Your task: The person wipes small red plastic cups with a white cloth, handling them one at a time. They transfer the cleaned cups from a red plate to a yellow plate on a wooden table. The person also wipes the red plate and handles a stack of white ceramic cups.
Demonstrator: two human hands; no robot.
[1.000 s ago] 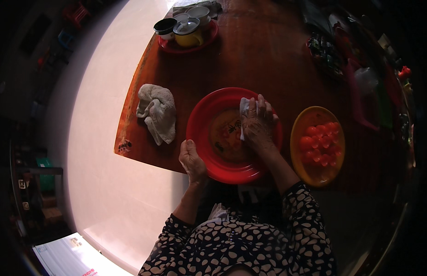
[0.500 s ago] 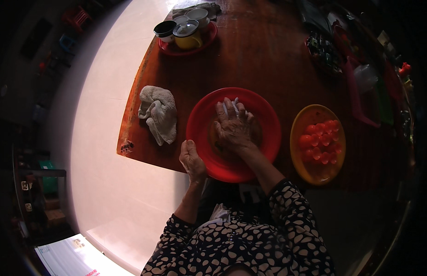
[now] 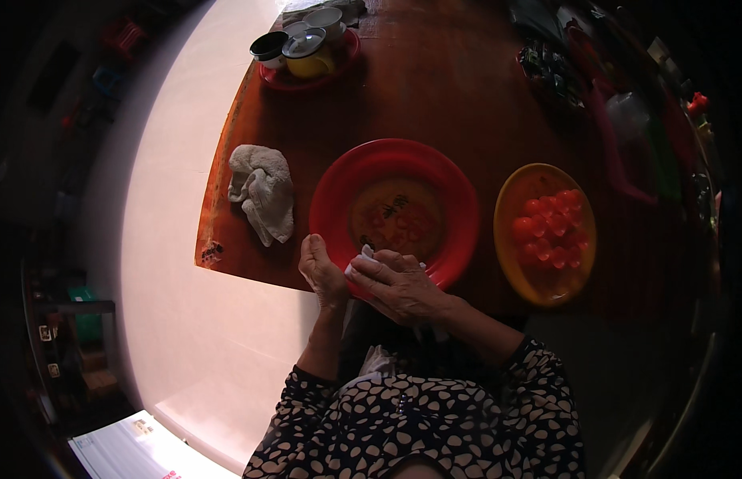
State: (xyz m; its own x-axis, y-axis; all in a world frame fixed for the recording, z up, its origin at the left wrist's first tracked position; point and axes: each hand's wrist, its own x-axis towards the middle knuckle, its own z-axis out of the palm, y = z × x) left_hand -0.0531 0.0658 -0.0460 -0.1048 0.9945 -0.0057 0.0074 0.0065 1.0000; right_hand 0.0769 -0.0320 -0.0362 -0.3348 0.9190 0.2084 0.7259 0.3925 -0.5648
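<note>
A round red plate (image 3: 331, 184) lies at the table's near edge, with a decorated, yellowish middle. My left hand (image 3: 323, 271) holds its near-left rim, thumb upward; the lower fingers are partly hidden. Over the near rim, my right hand (image 3: 403, 287) presses a crumpled white tissue or thin cloth (image 3: 368, 253), most of it hidden under the fingers. To the right sits an oval yellow dish (image 3: 545, 295) holding several shiny red balls (image 3: 556, 227), like small tomatoes. A bunched whitish towel (image 3: 263, 188) rests left of the plate.
At the far left, a red tray (image 3: 343, 73) carries a yellow lidded mug (image 3: 309, 60) and several cups. A pink-rimmed container (image 3: 618, 172) and a dark basket of packets (image 3: 551, 76) stand at the far right. The wooden table's left edge (image 3: 219, 184) borders a pale floor.
My right hand has moved from the plate's middle toward me to its near rim, taking the white tissue along and uncovering the pattern. My left hand stays at the rim.
</note>
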